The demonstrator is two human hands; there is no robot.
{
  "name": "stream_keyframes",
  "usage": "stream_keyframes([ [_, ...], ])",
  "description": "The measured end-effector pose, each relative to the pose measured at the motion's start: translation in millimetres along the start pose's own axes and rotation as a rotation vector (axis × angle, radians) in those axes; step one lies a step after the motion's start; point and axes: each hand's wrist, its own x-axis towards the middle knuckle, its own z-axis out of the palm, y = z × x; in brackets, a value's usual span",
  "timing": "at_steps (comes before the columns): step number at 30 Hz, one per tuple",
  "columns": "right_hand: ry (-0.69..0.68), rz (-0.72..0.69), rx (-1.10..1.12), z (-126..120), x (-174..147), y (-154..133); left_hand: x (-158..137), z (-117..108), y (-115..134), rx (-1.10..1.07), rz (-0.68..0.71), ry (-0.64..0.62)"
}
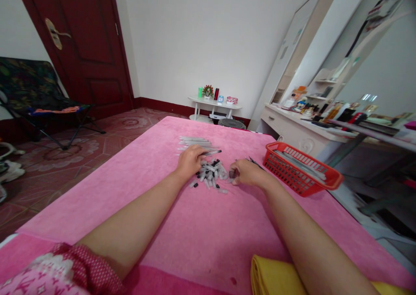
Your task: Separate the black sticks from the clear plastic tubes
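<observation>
Fingers bent and drawn in, your left hand (189,160) is palm-down at the left edge of a heap of pen caps (212,173); a slim pen barrel (213,151) with a dark end juts out rightward past its fingertips, though you cannot tell whether it is pinched or just lying beneath them. Your right hand (244,172) is at the heap's other edge, thumb and fingers curled close together around something small and greyish, too blurred for you to tell whether it is gripped. So the heap lies between your two hands, to the right of the left one and to the left of the right one, the caps pointing every which way and one clear cap (222,191) apart on your side. Just beyond your left hand, and nearer to it than to the right, a row of clear barrels (194,141) lies with long axes running side to side across the pink-covered counter (130,191). Out past your right hand a red plastic basket (286,173) stands slantwise, more barrels (300,164) lying along its length
</observation>
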Motion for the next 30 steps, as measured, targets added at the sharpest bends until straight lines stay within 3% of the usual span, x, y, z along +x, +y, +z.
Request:
stream_keyframes([
  [3, 0.097, 0.008, 0.151, -3, 3, 4, 2, 0, -1, -0.135, -0.058, 0.122],
  [7, 0.296, -0.032, 0.375, 0, 11, 7, 10, 1, 6, -0.512, -0.273, 0.292],
  [10, 0.380, -0.055, 0.459, 3, 13, 4, 15, 2, 16, -0.852, -0.434, 0.320],
  [13, 0.422, -0.078, 0.474, 2, 12, -3, 17, 2, 27, -1.054, -0.544, 0.324],
  [23, 0.479, -0.065, 0.475, 1, 10, -16, 14, 5, 40, -1.173, -0.657, 0.291],
  [30, 0.475, -0.070, 0.469, 2, 10, -13, 15, 4, 36, -1.203, -0.694, 0.362],
])
